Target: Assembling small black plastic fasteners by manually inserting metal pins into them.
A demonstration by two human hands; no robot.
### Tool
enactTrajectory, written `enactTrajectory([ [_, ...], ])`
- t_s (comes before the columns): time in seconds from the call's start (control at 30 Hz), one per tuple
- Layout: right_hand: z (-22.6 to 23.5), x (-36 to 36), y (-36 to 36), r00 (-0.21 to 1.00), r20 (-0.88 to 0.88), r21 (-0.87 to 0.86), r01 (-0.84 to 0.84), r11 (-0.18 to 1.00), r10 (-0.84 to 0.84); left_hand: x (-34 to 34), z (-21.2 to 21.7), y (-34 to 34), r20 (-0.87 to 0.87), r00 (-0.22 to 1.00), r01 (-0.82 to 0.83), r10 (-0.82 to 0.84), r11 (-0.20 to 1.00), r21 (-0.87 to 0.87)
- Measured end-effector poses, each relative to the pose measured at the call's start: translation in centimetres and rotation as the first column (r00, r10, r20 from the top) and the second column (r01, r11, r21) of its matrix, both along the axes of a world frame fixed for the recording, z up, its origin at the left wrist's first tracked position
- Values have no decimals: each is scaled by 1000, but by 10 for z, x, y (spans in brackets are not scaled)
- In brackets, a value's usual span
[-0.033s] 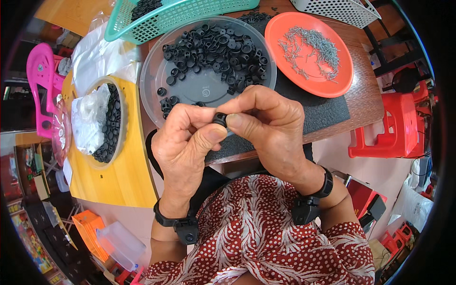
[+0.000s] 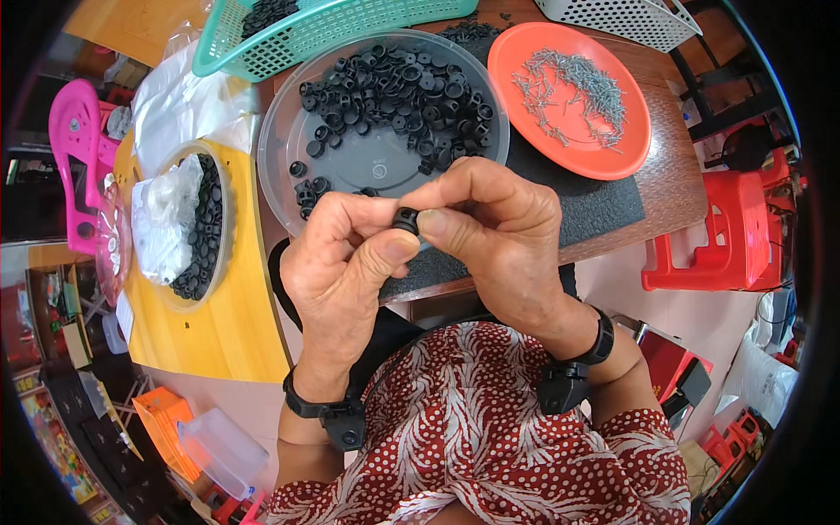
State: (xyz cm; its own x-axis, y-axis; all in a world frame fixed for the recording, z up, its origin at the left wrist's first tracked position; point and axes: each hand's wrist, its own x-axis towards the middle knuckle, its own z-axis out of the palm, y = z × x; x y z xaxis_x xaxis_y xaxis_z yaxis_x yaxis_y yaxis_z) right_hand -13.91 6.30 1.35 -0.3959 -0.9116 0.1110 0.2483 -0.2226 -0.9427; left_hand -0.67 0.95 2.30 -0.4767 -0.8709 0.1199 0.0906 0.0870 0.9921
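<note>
Between my two hands is a small round black plastic part [image 2: 405, 219], pinched at the near edge of a clear round tub. My left hand [image 2: 337, 262] grips it from the left with thumb and forefinger. From the right, the thumb and forefinger of my right hand [image 2: 503, 236] close on the same part. The fingertips cover much of it. Just beyond lies the clear tub [image 2: 273, 166], holding many loose black ring- and cap-shaped pieces [image 2: 402, 87]. An orange plate [image 2: 634, 149] with a heap of small silver screws or pins [image 2: 582, 92] sits to its right.
A green basket [image 2: 350, 31] and a white perforated basket [image 2: 621, 22] stand at the back. On the yellow table [image 2: 236, 337] at left, a second tub [image 2: 223, 227] holds black pieces and a plastic bag [image 2: 166, 219]. A red stool [image 2: 722, 232] is at right.
</note>
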Motion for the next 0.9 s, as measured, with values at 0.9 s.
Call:
enactTrajectory([
  [0.9,7,-21,4,913,258,-17,-322,947,315,-6,3,-12,210,951,26,225,621,-784],
])
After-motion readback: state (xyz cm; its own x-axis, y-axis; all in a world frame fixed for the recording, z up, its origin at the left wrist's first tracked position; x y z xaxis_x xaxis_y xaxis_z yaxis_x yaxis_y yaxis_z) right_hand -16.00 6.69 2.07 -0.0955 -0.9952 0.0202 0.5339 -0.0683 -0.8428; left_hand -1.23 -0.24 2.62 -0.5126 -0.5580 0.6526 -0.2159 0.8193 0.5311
